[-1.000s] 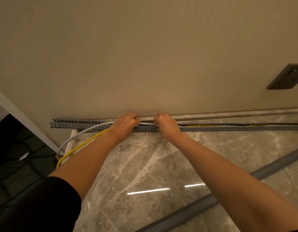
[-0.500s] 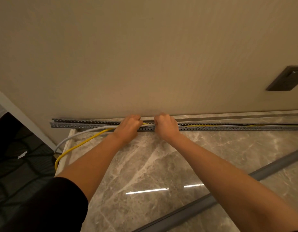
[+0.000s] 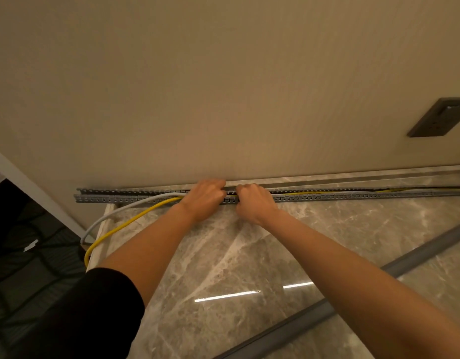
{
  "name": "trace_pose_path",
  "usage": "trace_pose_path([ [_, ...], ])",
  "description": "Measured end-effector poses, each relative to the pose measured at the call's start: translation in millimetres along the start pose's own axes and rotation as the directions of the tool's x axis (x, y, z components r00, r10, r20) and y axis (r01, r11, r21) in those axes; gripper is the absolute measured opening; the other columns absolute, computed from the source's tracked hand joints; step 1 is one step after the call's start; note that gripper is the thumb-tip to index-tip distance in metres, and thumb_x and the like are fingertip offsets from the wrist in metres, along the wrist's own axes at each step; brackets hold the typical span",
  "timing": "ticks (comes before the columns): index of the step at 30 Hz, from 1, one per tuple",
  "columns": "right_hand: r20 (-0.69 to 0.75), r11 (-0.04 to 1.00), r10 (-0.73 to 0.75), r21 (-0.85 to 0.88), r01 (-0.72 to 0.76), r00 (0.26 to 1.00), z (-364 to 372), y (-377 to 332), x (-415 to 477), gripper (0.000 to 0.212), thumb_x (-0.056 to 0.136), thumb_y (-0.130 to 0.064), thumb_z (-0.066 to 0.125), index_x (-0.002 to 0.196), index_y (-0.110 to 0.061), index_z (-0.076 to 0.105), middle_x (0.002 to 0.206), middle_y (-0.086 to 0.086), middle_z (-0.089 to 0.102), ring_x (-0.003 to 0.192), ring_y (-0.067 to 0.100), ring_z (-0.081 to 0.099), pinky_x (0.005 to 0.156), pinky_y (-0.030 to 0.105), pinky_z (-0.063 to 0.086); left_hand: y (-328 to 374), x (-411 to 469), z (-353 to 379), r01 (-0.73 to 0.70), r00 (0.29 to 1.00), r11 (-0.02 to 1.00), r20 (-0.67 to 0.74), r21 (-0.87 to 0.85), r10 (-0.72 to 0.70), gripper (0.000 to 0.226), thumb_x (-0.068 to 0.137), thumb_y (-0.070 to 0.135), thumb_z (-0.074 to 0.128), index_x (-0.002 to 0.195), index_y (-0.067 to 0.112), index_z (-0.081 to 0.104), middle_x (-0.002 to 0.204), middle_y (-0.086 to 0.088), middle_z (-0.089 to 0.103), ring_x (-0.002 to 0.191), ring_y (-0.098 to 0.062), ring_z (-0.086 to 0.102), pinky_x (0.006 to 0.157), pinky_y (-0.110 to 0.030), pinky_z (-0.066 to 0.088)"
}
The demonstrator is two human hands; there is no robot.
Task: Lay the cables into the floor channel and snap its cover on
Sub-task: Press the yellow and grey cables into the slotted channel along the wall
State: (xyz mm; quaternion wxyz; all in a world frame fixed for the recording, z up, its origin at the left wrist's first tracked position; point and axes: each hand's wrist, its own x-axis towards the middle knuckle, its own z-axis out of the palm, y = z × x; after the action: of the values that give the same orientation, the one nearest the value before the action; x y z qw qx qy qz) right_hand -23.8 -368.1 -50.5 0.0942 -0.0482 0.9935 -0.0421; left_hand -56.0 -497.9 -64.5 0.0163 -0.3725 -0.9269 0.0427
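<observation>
Both hands are down on the channel, side by side: the left hand (image 3: 205,196) is curled into a loose fist over the slotted grey floor channel (image 3: 353,195), and the right hand (image 3: 252,200) is fisted just beside it, fingers tucked into the trough. Looks like they're pinching or pressing the cables down, but the fingertips are hidden so I can't tell exactly what each one grips. The channel runs along the foot of the wall (image 3: 223,86). To the right of the hands the yellow cable (image 3: 125,226) and the grey cable (image 3: 115,213) already sit inside it; to the left they arc out over the marble floor (image 3: 249,268) toward the doorway. So my guess is it's roughly half laid, working right to left, hands close together to keep the seated bit from popping out. The cover (image 3: 404,265) lies diagonally on the floor nearer the camera, well apart, untouched. A wall socket (image 3: 441,117) sits up on the right.
</observation>
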Motion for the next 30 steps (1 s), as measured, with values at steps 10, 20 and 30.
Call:
trace_pose_path([
  [10,-0.121,0.995,-0.039,-0.095,0.028,0.992,3,-22,-3,0.028,0.093,-0.004,0.045,0.115,0.001,0.062,0.125,0.016,0.054,0.114,0.034,0.056,0.092,0.040,0.046,-29,-22,-8,0.408,0.905,0.844,0.031,-0.348,-0.424,0.028,0.088,0.000,0.045,0.110,0.002,0.062,0.121,-0.015,0.056,0.110,-0.034,0.054,0.093,-0.040,0.045],
  [20,-0.108,0.967,-0.251,0.002,0.253,0.962,18,-66,23,0.041,0.092,-0.002,0.049,0.131,-0.011,0.055,0.127,0.014,0.057,0.116,0.033,0.056,0.094,0.039,0.046,-63,-74,-5,0.479,0.874,0.873,0.136,-0.091,-0.466,0.030,0.094,0.030,0.052,0.112,0.006,0.056,0.120,-0.018,0.063,0.110,-0.036,0.057,0.085,-0.041,0.047],
  [30,-0.126,0.960,-0.272,0.039,0.278,0.954,19,-64,23,0.040,0.090,0.008,0.046,0.125,-0.007,0.059,0.119,0.017,0.059,0.111,0.034,0.057,0.087,0.039,0.046,-68,-90,-7,0.314,0.949,0.949,0.032,0.020,-0.315,0.033,0.091,-0.002,0.045,0.122,0.006,0.053,0.118,-0.016,0.061,0.105,-0.034,0.061,0.077,-0.042,0.049],
])
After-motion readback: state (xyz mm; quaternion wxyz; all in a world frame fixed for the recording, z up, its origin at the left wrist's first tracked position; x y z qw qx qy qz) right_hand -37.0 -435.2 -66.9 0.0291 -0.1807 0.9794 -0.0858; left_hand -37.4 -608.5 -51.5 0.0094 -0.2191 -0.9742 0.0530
